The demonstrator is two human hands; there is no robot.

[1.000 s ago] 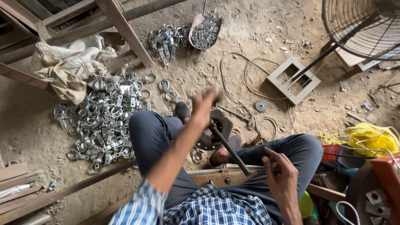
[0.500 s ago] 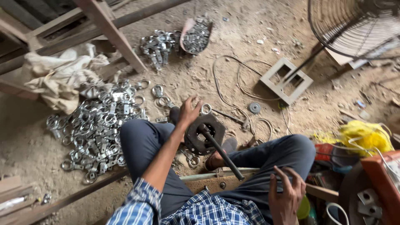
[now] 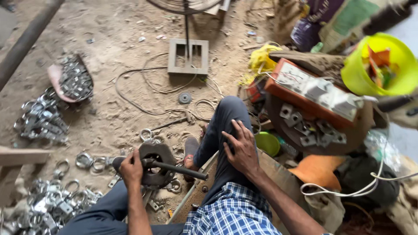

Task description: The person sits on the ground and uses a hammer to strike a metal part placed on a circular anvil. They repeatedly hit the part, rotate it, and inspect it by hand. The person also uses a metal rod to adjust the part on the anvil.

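My left hand (image 3: 131, 167) grips the dark handle bar (image 3: 180, 169) of a round cast-iron press tool (image 3: 153, 163) that stands on the sandy floor between my legs. My right hand (image 3: 241, 148) lies flat on my right knee with its fingers spread and holds nothing. Shiny metal ring clamps (image 3: 93, 162) lie on the ground just left of the tool, and a bigger heap of them (image 3: 52, 206) sits at the bottom left.
More clamps fill a pinkish pan (image 3: 72, 80) and a pile (image 3: 39, 122) at the left. A fan stand base (image 3: 188, 56) and loose wire (image 3: 148, 93) lie ahead. A switch board (image 3: 313, 93), metal brackets (image 3: 309, 128), a green bucket (image 3: 379, 65) and a green bowl (image 3: 267, 143) crowd the right.
The view has swung to the right. My left hand has dropped from above the tool onto its handle bar. My right hand has moved up onto my knee.
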